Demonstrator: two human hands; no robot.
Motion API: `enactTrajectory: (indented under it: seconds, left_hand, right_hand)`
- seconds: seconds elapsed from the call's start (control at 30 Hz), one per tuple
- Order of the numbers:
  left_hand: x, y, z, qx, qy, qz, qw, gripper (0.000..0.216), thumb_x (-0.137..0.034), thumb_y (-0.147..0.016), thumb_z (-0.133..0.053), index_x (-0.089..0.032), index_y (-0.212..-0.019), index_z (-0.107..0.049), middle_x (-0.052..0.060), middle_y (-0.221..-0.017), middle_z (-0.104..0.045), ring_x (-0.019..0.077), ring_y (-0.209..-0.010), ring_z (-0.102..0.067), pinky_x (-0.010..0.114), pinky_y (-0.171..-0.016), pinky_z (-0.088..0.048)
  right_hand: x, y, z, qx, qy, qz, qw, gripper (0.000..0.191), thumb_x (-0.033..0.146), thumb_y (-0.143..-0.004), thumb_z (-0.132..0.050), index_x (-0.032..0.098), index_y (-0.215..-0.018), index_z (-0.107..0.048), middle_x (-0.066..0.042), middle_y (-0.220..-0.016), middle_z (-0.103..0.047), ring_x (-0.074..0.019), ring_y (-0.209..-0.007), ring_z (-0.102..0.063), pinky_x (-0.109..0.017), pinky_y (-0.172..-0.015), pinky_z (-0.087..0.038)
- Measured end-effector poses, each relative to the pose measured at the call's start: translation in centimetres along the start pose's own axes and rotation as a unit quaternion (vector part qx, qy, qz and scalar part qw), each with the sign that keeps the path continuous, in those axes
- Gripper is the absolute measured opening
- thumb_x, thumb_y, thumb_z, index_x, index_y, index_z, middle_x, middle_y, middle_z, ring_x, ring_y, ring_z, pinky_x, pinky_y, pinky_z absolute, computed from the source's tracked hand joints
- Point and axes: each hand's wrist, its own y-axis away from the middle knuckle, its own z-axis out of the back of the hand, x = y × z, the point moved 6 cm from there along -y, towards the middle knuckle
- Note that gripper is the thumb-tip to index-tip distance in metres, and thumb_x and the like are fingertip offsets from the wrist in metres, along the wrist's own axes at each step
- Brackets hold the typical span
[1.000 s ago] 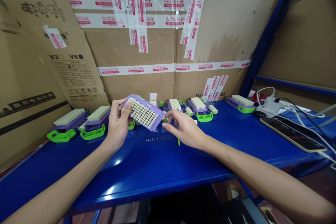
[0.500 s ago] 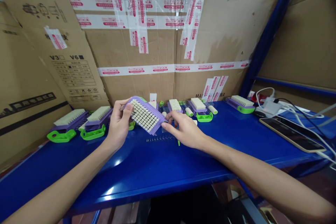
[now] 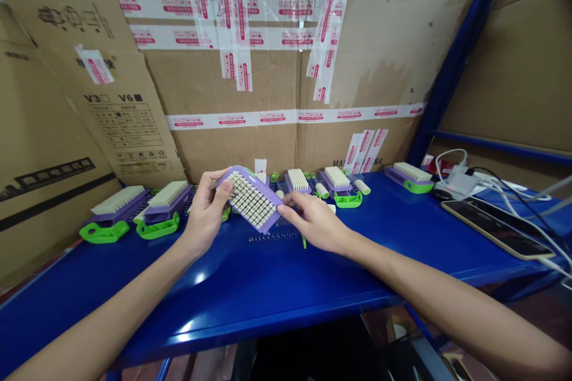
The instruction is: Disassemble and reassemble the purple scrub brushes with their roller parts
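Note:
A purple scrubbing brush (image 3: pixel 252 199) with cream bristles is held tilted above the blue table, its bristle side towards me. My left hand (image 3: pixel 208 205) grips its left end, thumb over the front by the bristles. At the brush's right corner, the thumb and fingers of my right hand (image 3: pixel 315 220) are closed on the purple edge. Beneath it a metal spring (image 3: pixel 274 237) lies on the table. A small green piece (image 3: pixel 304 242) shows just below my right hand. The back of the brush is mostly hidden, with a little green at its top edge.
Along the back stand more purple brushes (image 3: pixel 117 201) with green handles (image 3: pixel 161 226), plus white rollers (image 3: pixel 362 187) and springs. Another brush (image 3: pixel 409 172) sits at the far right, near a phone (image 3: pixel 496 229) and a charger with cables (image 3: pixel 463 178). Cardboard sheets (image 3: pixel 232 149) wall the back.
The brush has shifted slightly right and turned a little, meeting my right hand's fingers at its corner. My right hand has closed on that edge; the things on the table have not moved.

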Motion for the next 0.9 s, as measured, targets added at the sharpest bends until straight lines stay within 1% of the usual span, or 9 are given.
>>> enactTrajectory:
  seconds: [0.13,0.33,0.53,0.73,0.9]
  left_hand:
    - [0.3,0.1,-0.2,0.024,0.017,0.020,0.999,0.045,-0.059,-0.097,-0.075,-0.025,-0.126,-0.067,0.007,-0.123,-0.072,0.0188,-0.104,-0.066,0.029,-0.082,-0.054]
    - [0.0,0.0,-0.3,0.028,0.029,0.027,0.999,0.046,-0.058,-0.095,-0.078,-0.027,-0.128,-0.068,0.006,-0.125,-0.072,0.0175,-0.104,-0.066,0.027,-0.082,-0.055]
    - [-0.4,0.2,-0.6,0.035,0.054,0.031,0.997,0.047,-0.054,-0.092,-0.083,-0.028,-0.128,-0.069,0.005,-0.126,-0.072,0.0162,-0.103,-0.066,0.025,-0.080,-0.057]
    - [-0.5,0.2,-0.6,0.054,0.051,0.023,0.997,0.046,-0.049,-0.093,-0.084,-0.029,-0.131,-0.067,0.005,-0.132,-0.070,0.0162,-0.106,-0.068,0.025,-0.085,-0.060]
    - [-0.8,0.2,-0.7,0.067,0.043,0.005,0.997,0.049,-0.046,-0.092,-0.085,-0.028,-0.133,-0.064,0.007,-0.135,-0.069,0.0192,-0.114,-0.069,0.030,-0.095,-0.060]
  right_hand:
    - [-0.3,-0.1,0.0,-0.001,-0.008,-0.014,1.000,0.032,0.049,-0.111,-0.053,0.022,-0.097,-0.064,-0.004,-0.091,-0.073,-0.0210,-0.085,-0.066,-0.035,-0.076,-0.045]
    - [-0.3,-0.1,0.4,-0.011,-0.026,-0.027,0.999,0.032,0.050,-0.111,-0.053,0.021,-0.103,-0.064,-0.005,-0.096,-0.075,-0.0219,-0.088,-0.068,-0.036,-0.077,-0.047]
    - [-0.3,-0.1,0.8,-0.028,-0.040,-0.035,0.998,0.030,0.049,-0.111,-0.052,0.021,-0.106,-0.064,-0.005,-0.098,-0.075,-0.0207,-0.086,-0.068,-0.036,-0.077,-0.047]
    - [-0.3,0.0,0.8,-0.034,-0.043,-0.030,0.998,0.029,0.048,-0.112,-0.050,0.021,-0.109,-0.062,-0.005,-0.102,-0.074,-0.0206,-0.088,-0.067,-0.037,-0.079,-0.047]
    - [-0.5,0.1,0.8,-0.040,-0.046,-0.028,0.998,0.029,0.048,-0.112,-0.049,0.022,-0.111,-0.061,-0.006,-0.103,-0.073,-0.0214,-0.090,-0.067,-0.038,-0.081,-0.048]
